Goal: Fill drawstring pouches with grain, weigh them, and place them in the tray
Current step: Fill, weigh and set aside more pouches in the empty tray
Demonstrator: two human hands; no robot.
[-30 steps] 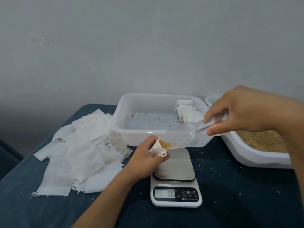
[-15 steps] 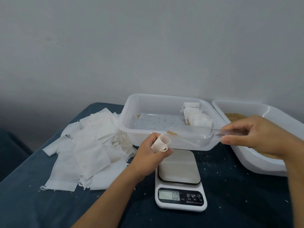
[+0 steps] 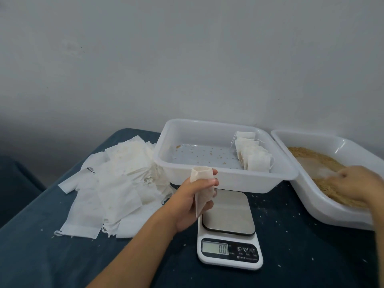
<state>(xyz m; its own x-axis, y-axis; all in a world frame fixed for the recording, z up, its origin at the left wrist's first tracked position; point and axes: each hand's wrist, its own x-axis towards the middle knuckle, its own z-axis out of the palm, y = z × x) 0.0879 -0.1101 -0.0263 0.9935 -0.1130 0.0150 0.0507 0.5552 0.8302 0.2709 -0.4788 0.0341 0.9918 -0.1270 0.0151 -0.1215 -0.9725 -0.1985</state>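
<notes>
We see two hands, the left hand [image 3: 190, 201] and the right hand [image 3: 358, 185]. We count two white trays: one tray [image 3: 226, 179] with filled pouches [image 3: 252, 156], too bunched to count, and one grain tray [image 3: 324, 200]. There is one scale [image 3: 229, 231], one held pouch [image 3: 202, 183], and one big pile of flat pouches [image 3: 112, 188].

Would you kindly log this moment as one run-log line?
left hand: holds open pouch above scale | right hand: scoop in grain bin | scale: 0.0 | tray: filled pouches
</notes>
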